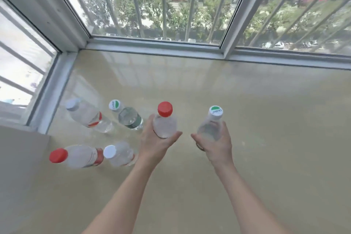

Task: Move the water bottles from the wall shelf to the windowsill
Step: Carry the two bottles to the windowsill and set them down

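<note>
- Where the barred window (171, 5) fills the top of the frame, trees show behind the glass.
- The beige windowsill (247, 119) spans the middle and lower frame.
- The left hand (155, 142), at centre frame, has its fingers curled round a red-capped bottle (164, 125).
- The right hand (216, 144), just beside it, has its fingers wrapped round a green-and-white-capped bottle (209, 129).
- Whether either held bottle touches the windowsill cannot be told.
- Four bottles stand on the windowsill at lower left:
  - a grey-capped bottle (89, 118) and a green-labelled bottle (130, 118) behind
  - a red-labelled bottle (79, 156) and a white-capped bottle (120, 155) in front
- A ring (200, 147) sits on the right hand.
</note>
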`<state>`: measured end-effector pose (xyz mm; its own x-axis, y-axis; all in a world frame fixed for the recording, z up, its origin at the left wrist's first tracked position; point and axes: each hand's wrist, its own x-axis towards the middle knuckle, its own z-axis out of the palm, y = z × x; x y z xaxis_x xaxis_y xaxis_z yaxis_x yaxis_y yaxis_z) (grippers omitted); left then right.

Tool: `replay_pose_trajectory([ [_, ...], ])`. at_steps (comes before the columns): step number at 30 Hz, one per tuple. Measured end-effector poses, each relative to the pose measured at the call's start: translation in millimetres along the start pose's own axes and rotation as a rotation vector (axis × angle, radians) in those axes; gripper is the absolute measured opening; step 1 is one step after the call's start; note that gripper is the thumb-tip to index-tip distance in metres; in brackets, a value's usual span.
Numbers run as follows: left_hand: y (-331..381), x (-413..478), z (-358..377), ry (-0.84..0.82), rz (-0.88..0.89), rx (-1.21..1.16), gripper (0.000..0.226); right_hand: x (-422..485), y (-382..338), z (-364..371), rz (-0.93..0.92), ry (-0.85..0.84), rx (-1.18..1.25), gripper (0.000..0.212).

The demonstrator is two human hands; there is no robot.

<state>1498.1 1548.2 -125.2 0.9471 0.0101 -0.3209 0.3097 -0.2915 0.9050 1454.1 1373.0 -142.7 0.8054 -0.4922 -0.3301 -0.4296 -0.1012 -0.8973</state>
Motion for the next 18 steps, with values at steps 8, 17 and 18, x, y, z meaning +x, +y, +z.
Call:
replay_pose_trajectory([
  [8,-48,57,32,0.087,0.087,-0.054,0.062,62,42,35,-0.167,0.048,-0.036,0.068],
  [17,-73,70,43,0.042,0.145,-0.053,0.063,67,61,33,-0.232,0.068,-0.060,0.066],
  [18,-76,70,43,0.036,0.143,-0.049,0.063,68,63,31,-0.221,0.072,-0.060,0.065],
])
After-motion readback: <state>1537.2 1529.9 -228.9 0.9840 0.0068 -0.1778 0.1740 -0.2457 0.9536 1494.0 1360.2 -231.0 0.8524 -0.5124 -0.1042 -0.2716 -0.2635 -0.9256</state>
